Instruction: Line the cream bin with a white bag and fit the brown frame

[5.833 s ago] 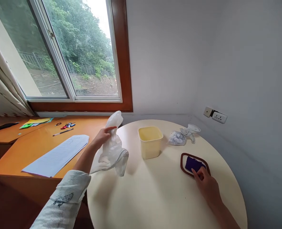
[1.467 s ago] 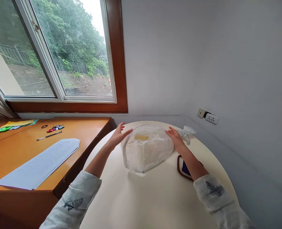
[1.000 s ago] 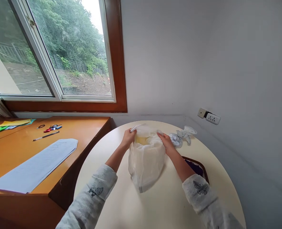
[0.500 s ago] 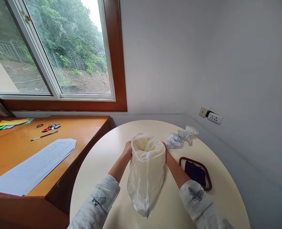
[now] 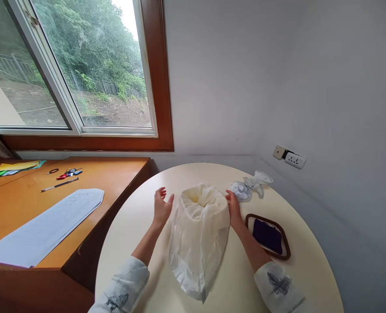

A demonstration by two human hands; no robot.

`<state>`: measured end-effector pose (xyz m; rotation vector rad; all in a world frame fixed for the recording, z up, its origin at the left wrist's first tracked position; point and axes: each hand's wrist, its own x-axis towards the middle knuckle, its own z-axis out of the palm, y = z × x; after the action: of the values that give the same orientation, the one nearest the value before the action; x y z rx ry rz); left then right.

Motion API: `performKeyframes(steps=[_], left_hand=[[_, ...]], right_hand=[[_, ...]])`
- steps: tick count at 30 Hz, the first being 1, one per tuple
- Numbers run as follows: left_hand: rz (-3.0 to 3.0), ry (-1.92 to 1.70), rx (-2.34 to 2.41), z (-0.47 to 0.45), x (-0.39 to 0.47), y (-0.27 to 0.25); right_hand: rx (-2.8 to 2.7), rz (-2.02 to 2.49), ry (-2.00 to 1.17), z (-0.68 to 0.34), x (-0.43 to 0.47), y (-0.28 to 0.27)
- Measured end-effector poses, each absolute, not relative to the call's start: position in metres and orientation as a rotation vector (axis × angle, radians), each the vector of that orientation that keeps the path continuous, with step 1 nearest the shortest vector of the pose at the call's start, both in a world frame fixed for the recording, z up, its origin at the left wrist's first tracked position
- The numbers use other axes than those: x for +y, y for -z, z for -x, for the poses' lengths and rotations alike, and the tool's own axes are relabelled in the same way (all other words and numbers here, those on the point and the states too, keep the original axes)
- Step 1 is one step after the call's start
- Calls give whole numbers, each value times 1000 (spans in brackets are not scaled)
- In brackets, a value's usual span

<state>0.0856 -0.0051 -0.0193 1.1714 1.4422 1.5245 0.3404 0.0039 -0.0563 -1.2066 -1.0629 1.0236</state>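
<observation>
A bin lined with a thin whitish plastic bag stands on the round cream table. The bag is folded over the bin's rim and hangs down the outside to a point at the front, hiding the bin's wall. My left hand is apart from the bag on its left, fingers spread and slightly curled, holding nothing. On the other side, my right hand is beside the rim with its fingers apart; whether the fingertips still touch the bag I cannot tell.
Behind my right hand lies a knotted translucent bag with crumpled paper. A brown-rimmed tray holds a folded dark purple cloth. On the wooden desk at left are paper sheets, a pen and scissors.
My left hand has let go of the bag's rim and moved off to the left. My right hand has loosened and shifted slightly right. The bag hangs a little wider.
</observation>
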Motion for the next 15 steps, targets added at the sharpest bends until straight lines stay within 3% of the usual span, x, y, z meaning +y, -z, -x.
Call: performKeyframes(steps=[3,8,15], left_hand=[[-1316,-1604,1288,-81,-22,7],[-1481,-1299,870,-102,-50,13],[-1456,-1244,743,-133,-63,44]], right_hand=[[-996,1082,-969,-349,-13,45],[-1142,710,-1399,-342,-52,38],[-1312,819,-1370,-318,-53,68]])
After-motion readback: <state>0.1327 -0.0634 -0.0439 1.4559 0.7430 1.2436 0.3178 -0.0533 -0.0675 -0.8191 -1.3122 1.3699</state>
